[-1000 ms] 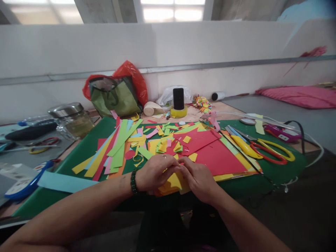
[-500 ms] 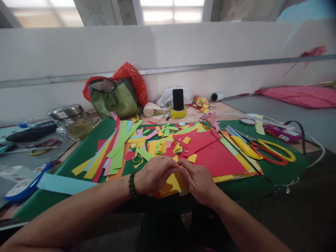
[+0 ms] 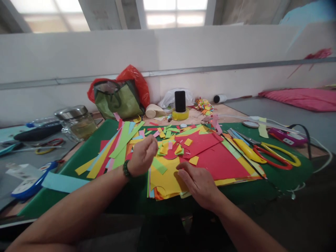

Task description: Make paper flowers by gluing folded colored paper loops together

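Observation:
My left hand (image 3: 143,155), with a green bead bracelet (image 3: 126,168) at the wrist, is raised over the paper pile near the coloured strips (image 3: 120,143). Its fingers are curled closed, and whatever they may hold is hidden. My right hand (image 3: 198,182) hovers over the right part of a yellow sheet (image 3: 165,180), thumb and forefinger slightly apart, with nothing visible between them. Small folded yellow and green paper pieces (image 3: 164,148) lie just beyond the hands. Red sheets (image 3: 217,161) are stacked to the right.
Red and yellow-handled scissors (image 3: 275,155), a yellow-handled tool (image 3: 246,150) and a pink glue gun (image 3: 215,124) lie at right. At left stand a glass jar (image 3: 78,126) and a blue-and-white tape dispenser (image 3: 34,182). A phone (image 3: 180,101) stands upright behind, near a green bag (image 3: 118,98).
My hands were together over the yellow sheet and have parted. The left has moved left and up with curled fingers; the right has stayed near its place. The view has shifted slightly.

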{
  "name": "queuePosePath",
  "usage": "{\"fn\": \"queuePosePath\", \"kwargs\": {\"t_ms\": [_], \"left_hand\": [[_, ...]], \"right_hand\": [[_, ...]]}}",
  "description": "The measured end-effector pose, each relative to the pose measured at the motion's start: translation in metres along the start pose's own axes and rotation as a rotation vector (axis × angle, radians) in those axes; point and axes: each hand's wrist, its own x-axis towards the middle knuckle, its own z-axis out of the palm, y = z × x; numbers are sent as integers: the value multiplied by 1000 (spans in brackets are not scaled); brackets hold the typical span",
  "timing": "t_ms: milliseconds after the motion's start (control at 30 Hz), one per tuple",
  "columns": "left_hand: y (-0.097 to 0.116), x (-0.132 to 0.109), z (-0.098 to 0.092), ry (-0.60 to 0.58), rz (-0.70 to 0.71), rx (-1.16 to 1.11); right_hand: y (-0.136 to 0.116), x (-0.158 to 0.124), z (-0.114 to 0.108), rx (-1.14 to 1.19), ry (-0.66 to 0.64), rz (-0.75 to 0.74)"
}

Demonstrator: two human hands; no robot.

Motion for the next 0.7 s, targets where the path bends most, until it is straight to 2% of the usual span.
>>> {"fn": "queuePosePath", "kwargs": {"t_ms": [133,267,400,467,567,633,700], "left_hand": [[-29,22,-10,271,-222,-58],[-61,36,-16,382,-431,-290],[-81,43,-24,500,-696,-409],[-86,45,-30,506,-770,-430],[-92,47,-38,480,-808,-412],[-96,47,-42,430,-812,-381],[-98,45,-43,325,-823,-341]], "right_hand": [[2,0,1,24,-22,-6],[-2,0,-4,-52,-63,-10],[-6,-4,-10,-79,-93,-63],[-6,-7,-12,-74,-90,-85],[-3,-11,-13,-34,-93,-101],[-1,-14,-14,-1,-96,-104],[1,-17,-16,25,-91,-110]]}}
